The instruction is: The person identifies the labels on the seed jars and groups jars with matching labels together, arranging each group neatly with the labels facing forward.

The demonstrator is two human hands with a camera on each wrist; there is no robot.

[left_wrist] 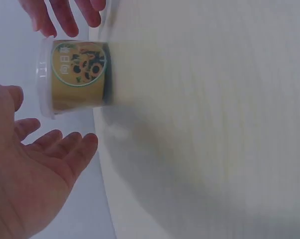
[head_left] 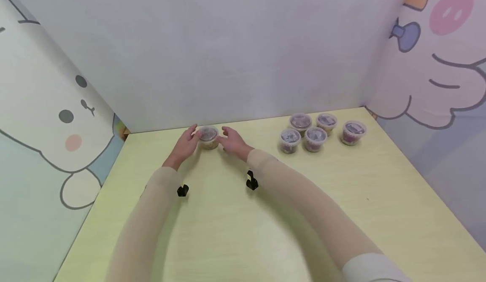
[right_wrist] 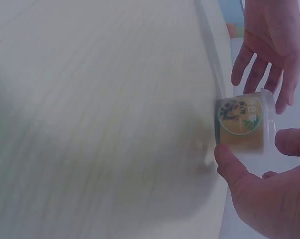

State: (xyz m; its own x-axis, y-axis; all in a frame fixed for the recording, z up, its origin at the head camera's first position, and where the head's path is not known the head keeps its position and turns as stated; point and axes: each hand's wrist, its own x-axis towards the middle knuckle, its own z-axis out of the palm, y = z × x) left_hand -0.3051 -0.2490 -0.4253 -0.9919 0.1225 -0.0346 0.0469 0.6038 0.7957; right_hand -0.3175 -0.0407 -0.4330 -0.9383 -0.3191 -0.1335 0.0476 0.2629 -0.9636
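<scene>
A small plastic tub (head_left: 209, 138) with a clear lid stands near the back edge of the table. Its yellow side (left_wrist: 80, 74) carries a round printed label with dark flower shapes and white characters. On its left is my left hand (head_left: 187, 143), fingers loosely spread, with a gap to the tub in the left wrist view. From the other side my right hand (head_left: 233, 142) reaches in, thumb and fingers apart. In the right wrist view, a fingertip of the right hand (right_wrist: 269, 194) is right at the tub's lower corner. Neither hand grips it.
Several similar lidded tubs stand at the back right: two in front (head_left: 290, 141) (head_left: 315, 139), two behind (head_left: 300, 122) (head_left: 326, 122), and one apart with purple contents (head_left: 353, 132). A pale wall (head_left: 235, 54) rises behind the light wooden table (head_left: 228, 231). Cartoon-printed panels flank both sides.
</scene>
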